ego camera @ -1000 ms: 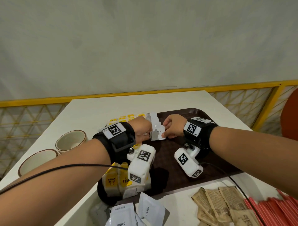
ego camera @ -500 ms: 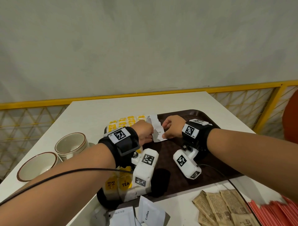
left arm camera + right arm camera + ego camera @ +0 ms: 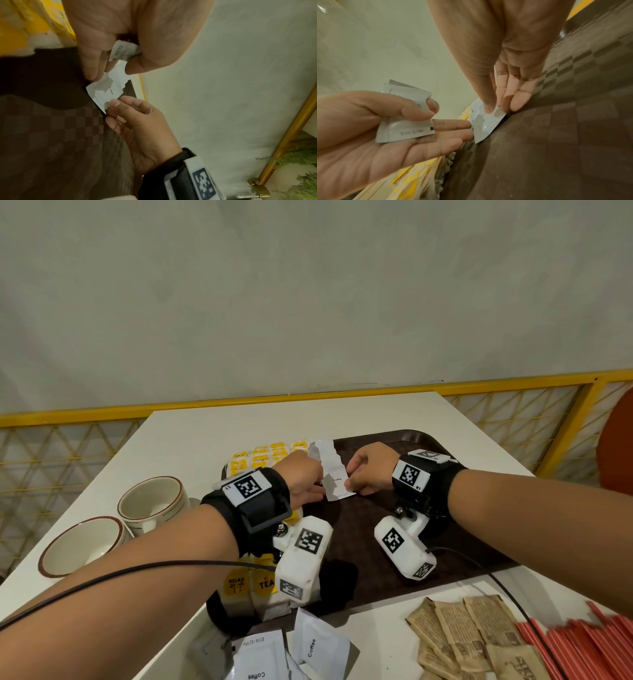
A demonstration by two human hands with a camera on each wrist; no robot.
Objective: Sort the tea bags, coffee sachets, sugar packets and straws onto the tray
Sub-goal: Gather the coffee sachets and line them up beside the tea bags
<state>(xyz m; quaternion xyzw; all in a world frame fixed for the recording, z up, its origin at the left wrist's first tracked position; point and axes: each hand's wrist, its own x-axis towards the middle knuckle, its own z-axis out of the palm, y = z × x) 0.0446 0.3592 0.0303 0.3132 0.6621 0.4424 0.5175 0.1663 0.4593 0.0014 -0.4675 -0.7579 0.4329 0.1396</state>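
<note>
both hands had shifted only slightly since the earlier frames, staying together over the far left part of the tray (image 3: 455,556) while the view tipped a little, showing more of the two cups (image 3: 150,508) on the left.

the right hand (image 3: 368,469) pinched the near corner of a white coffee sachet (image 3: 337,479) between thumb and fingers, its lower edge at the tray surface. the left hand (image 3: 301,477) held a small stack of other coffee sachets (image 3: 406,119) under its thumb, fingers stretched toward the pinched one. how many were in that stack could not be told, and from the head view the left hand hid it almost wholly. whether the left fingers touched the pinched sachet was unclear.

on the tray's left side lay rows of yellow tea bags (image 3: 263,455), partly covered by the left arm and its wrist camera; the near ones showed "tea" and "relax" labels. the rest of the tray's brown checkered surface was partly hidden by the wrist cameras.

off the tray, on the white table (image 3: 191,436), loose coffee sachets (image 3: 318,645) lay at the near edge, cut off by the frame. brown sugar packets (image 3: 462,635) sat to the right of them, their print too small to read, and red straws (image 3: 582,645) ran out of view at the lower right.
</note>
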